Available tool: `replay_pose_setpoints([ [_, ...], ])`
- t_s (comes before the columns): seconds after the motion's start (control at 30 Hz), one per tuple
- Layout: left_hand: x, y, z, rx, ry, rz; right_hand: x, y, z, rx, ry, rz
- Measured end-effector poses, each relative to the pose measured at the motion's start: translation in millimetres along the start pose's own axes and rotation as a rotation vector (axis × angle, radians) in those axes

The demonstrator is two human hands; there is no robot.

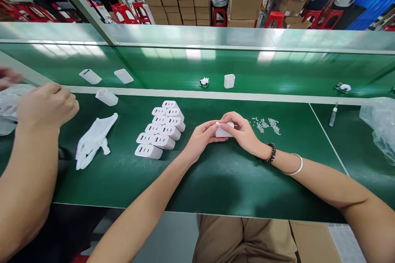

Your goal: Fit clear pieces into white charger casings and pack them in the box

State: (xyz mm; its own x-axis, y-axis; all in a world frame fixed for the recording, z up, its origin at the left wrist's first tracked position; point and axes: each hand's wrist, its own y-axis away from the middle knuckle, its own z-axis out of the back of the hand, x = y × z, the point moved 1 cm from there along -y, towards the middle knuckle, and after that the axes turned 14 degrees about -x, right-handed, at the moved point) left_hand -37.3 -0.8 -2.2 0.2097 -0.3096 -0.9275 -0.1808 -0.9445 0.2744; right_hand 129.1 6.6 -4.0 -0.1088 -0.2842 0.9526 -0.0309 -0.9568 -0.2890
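Observation:
Both my hands meet over the green table, fingers closed round one small white charger housing (224, 130). My left hand (206, 134) grips its left end, and my right hand (241, 131) presses on it from the right. My fingers cover much of it, so its slots cannot be seen. To the left stand several white chargers (163, 141) in two slanting rows, dark slots showing on their tops. Right of my right hand lies a scatter of tiny translucent pieces (262, 125).
A co-worker's arm (40, 115) reaches in at left, near a white glove (94, 141) and an open white shell (106, 97). On the raised green ledge sit a small circuit board (204, 82) and a white shell (229, 81). A small bottle (333, 115) and plastic bag (379, 125) lie right.

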Motion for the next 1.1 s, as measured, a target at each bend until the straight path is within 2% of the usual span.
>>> replay_pose_setpoints([
  [0.23,4,0,-2.5,0.011,0.019,0.019,-4,-4,0,0.018,-0.037,-0.094],
  [0.63,3,-2,-1.0,0.082,0.080,0.044,-7,-5,2,0.038,0.013,-0.045],
  [1.1,4,-3,-1.0,0.059,0.045,0.052,-10,-5,1,0.048,0.002,-0.101],
])
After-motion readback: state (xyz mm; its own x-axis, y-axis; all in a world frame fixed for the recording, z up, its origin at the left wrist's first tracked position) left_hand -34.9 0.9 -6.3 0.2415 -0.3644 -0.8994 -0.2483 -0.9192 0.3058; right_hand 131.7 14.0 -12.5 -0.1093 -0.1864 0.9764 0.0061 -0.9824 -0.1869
